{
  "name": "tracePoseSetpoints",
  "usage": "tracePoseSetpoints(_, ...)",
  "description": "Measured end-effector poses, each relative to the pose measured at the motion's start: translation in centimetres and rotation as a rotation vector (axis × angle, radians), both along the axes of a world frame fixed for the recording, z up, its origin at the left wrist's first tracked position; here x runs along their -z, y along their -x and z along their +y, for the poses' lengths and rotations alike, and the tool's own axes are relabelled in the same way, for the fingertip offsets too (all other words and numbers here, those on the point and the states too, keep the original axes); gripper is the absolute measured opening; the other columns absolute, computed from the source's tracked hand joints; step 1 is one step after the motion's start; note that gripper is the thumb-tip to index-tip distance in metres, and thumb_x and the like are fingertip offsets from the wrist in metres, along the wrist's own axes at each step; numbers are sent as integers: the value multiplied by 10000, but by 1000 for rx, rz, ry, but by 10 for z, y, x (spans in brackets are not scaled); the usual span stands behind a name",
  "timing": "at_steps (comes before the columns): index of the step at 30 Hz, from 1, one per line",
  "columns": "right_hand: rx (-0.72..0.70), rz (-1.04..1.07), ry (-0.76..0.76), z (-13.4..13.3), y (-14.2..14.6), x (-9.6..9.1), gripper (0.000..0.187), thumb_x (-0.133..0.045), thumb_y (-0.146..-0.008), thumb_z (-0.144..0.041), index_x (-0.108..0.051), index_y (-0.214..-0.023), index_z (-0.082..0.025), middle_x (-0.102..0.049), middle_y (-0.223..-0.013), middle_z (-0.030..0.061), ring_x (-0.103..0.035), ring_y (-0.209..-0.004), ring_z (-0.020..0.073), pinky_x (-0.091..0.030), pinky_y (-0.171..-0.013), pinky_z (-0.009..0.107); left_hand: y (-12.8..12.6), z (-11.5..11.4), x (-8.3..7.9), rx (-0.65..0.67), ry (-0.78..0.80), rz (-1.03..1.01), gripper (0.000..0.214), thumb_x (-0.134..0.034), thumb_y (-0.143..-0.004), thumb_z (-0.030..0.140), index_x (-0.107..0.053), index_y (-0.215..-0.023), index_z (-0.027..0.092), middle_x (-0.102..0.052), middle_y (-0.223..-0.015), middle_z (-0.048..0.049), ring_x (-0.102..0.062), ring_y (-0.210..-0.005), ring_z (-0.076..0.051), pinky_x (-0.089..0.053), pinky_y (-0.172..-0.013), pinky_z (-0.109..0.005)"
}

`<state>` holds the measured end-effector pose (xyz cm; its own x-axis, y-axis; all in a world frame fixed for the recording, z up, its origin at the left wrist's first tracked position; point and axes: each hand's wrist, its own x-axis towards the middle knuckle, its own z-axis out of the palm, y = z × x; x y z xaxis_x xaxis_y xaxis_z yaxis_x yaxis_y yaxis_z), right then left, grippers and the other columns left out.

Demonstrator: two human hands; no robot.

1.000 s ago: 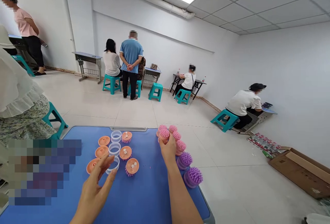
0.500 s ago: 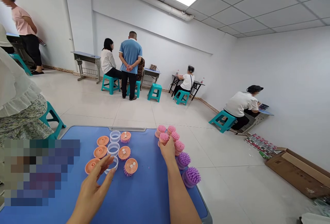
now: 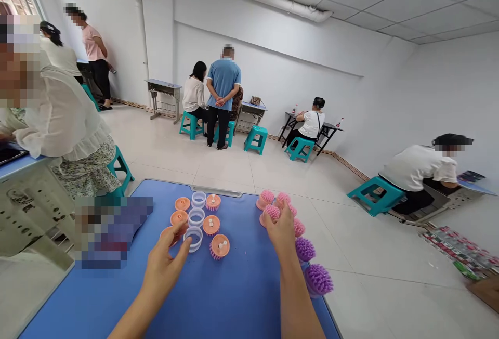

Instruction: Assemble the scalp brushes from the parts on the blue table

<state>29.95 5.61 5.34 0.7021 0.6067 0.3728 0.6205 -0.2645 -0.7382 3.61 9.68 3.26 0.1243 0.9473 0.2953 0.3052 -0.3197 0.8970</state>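
Down at the lower centre of the frame, the left hand (image 3: 166, 262) hovers low over the blue tabletop (image 3: 234, 297) with its fingers loosely spread and nothing in its grasp. Its fingertips lie over the nearest orange lid (image 3: 167, 234) and come right up beside the nearest clear ring (image 3: 194, 238); whether they touch the ring cannot be told.

That lid and ring end two short columns that run toward the far edge of the tabletop: three orange lids on the left and three clear rings just right of them. A third column of upturned brush bases (image 3: 220, 246) with white pegs lies beside the rings.

Right of centre, the right hand (image 3: 281, 231) is closed around a pink brush (image 3: 271, 213), pinching it just above the tabletop. More pink brushes (image 3: 266, 197) cluster close around that hand, and two purple brushes (image 3: 318, 279) sit along the tabletop's right edge, toward the lower right.

Across the upper half of the frame, other people sit on teal stools (image 3: 255, 138) at small desks by the white walls, and a person in a white blouse (image 3: 66, 115) sits at the left edge.
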Motion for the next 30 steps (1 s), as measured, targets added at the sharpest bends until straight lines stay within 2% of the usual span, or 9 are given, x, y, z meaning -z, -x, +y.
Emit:
tracePoseSetpoints(2,-58,24,-19,-5,7,-7,541,-491,-741,-310,-395,-1252,-159,-501,-1225,153,-582,-896,259,-437,-832,438,1,2,-2,-23,-6,30,421,-515,-724,456,-559,-1055,199,-652,-1010,-81,-623,-908,-230,-510,-804,-386)
tracePoseSetpoints(5,-331,139,103,-10,16,-13,395,-493,-754,-306,-523,-1118,-157,-619,-1007,104,-576,-624,168,-493,-653,357,4,5,-2,-39,-3,84,425,-500,-721,467,-567,-1038,192,-647,-962,-73,-625,-844,-216,-519,-762,-367)
tracePoseSetpoints(8,-673,212,326,-12,22,-11,343,-570,-698,-242,-587,-1034,-172,-642,-912,60,-564,-613,144,-479,-571,287,6,8,1,-21,-19,166,415,-481,-727,457,-575,-1037,197,-637,-939,-61,-610,-846,-216,-507,-768,-371)
tracePoseSetpoints(11,-852,187,490,-12,28,-4,423,-647,-628,-203,-588,-1047,-200,-620,-972,48,-576,-668,149,-470,-596,275,5,10,7,-32,-66,322,406,-507,-705,405,-577,-1058,216,-617,-985,-60,-575,-903,-238,-472,-817,-407)
tracePoseSetpoints(15,-854,118,517,-11,42,3,483,-691,-592,-229,-558,-1056,-230,-584,-1017,30,-564,-668,148,-463,-627,287,2,11,15,-81,-218,505,425,-582,-681,356,-583,-1078,204,-584,-1036,-94,-499,-990,-286,-420,-873,-442)
tracePoseSetpoints(18,-849,85,509,-10,52,4,469,-722,-562,-261,-559,-1000,-235,-583,-948,11,-549,-682,162,-448,-614,289,-1,12,17,-117,-301,583,452,-644,-651,358,-583,-1074,214,-569,-1057,-102,-465,-1021,-302,-398,-891,-448)
tracePoseSetpoints(24,-815,41,468,-5,67,10,482,-745,-526,-279,-533,-954,-213,-570,-922,15,-541,-835,215,-408,-694,306,-5,15,20,-109,-252,676,486,-664,-646,383,-591,-1067,153,-557,-1119,-150,-422,-1062,-330,-378,-891,-473)
tracePoseSetpoints(30,-785,-18,460,-1,75,15,306,-681,-597,-240,-503,-842,-199,-562,-844,8,-539,-770,199,-389,-651,291,-7,14,25,-66,-263,667,335,-653,-655,342,-629,-932,154,-593,-1075,-142,-437,-1069,-332,-380,-900,-463)
